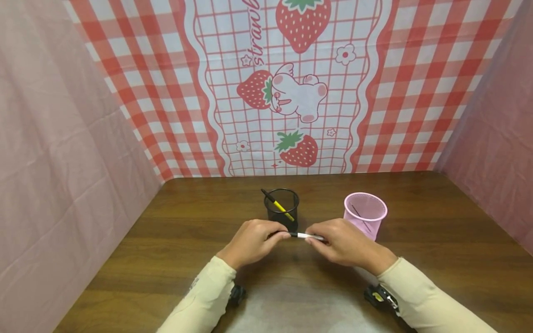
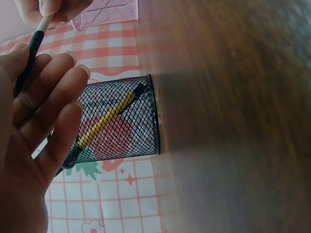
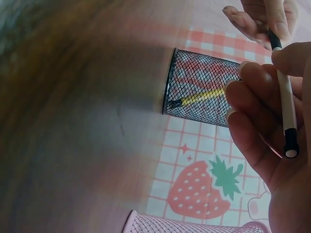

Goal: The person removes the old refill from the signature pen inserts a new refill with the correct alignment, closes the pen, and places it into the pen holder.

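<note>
A slim pen (image 1: 303, 235) with a white barrel and a black cap end is held level between both hands, just in front of a black mesh pen cup (image 1: 272, 218). My left hand (image 1: 255, 239) pinches its black end between thumb and fingers. On the white barrel, my right hand (image 1: 345, 244) has its thumb and fingertips, and the black-tipped tail (image 3: 290, 145) lies over the palm in the right wrist view. Inside the black cup leans a yellow and black pen (image 1: 280, 206), its upper end above the rim.
A pink mesh cup (image 1: 378, 223) stands behind the right hand, with a thin dark line showing inside. The brown wooden table (image 1: 187, 249) meets a strawberry-print checked cloth (image 1: 266, 138) at the back. Pink cloth walls (image 1: 62, 162) flank both sides.
</note>
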`<state>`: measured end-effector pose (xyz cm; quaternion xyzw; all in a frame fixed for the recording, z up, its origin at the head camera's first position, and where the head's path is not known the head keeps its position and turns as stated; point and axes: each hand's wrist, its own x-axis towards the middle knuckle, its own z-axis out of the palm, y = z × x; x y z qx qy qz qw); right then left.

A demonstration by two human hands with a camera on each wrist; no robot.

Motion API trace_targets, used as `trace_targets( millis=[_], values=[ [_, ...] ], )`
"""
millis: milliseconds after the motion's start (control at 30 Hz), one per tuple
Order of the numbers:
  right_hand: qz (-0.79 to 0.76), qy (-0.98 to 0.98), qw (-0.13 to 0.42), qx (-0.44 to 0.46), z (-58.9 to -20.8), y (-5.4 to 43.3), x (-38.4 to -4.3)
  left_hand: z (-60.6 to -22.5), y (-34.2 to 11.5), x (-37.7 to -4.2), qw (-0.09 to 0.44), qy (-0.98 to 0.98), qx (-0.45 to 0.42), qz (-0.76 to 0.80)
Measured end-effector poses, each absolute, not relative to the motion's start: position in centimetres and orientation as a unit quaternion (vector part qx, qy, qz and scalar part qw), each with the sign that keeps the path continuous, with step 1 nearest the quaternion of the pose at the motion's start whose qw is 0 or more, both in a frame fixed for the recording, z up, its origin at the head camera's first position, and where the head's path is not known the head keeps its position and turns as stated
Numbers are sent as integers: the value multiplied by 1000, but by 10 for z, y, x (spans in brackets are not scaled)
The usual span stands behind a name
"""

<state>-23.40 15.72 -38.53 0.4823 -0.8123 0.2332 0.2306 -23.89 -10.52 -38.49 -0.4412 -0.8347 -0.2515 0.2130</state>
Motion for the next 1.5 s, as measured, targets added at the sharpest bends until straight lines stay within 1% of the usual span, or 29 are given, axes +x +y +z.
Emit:
trace_targets(
  millis=[267, 433, 967, 1267, 1500],
  values=[
    [227, -814, 234, 481, -386, 157, -233, -386, -106, -239, 183, -842, -439, -255],
    [222, -815, 238, 480, -387, 156, -233, -386, -107, -239, 173, -845, -437, -254],
    [219, -813, 238, 484, -386, 156, -233, -387, -107, -240, 175, -851, -435, -236],
    [218, -815, 233, 483, -386, 155, -234, -386, -108, -240, 161, -856, -428, -242],
    [216, -822, 230, 474, -387, 156, -234, -387, -109, -242, 174, -845, -430, -264]
  ],
)
